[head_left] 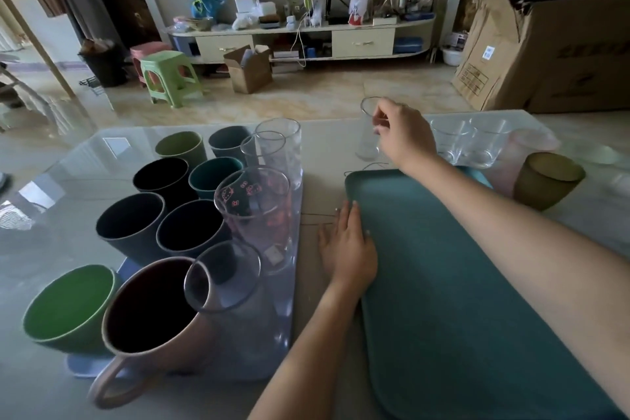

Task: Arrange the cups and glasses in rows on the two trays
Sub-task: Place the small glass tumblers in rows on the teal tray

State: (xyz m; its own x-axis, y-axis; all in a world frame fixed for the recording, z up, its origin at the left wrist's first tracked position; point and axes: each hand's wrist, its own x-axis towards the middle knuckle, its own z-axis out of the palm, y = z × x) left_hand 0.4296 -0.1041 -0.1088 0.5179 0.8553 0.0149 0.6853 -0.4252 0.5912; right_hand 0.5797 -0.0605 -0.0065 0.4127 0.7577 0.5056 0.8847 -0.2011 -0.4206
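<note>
Beside teal tray [443, 283], olive cup [547, 181], short glasses [470, 143]

No readable text; the print on the cardboard box [559, 54] seems too blurred to read.

Left hand [347, 249]: palm down, fingers straight and together, pointing forward; forearm bare, entering from the lower edge. Right hand [400, 136]: extended forward, fingers curled in a pinch, wrist bent downward; bare forearm crossing from the right edge.
</note>
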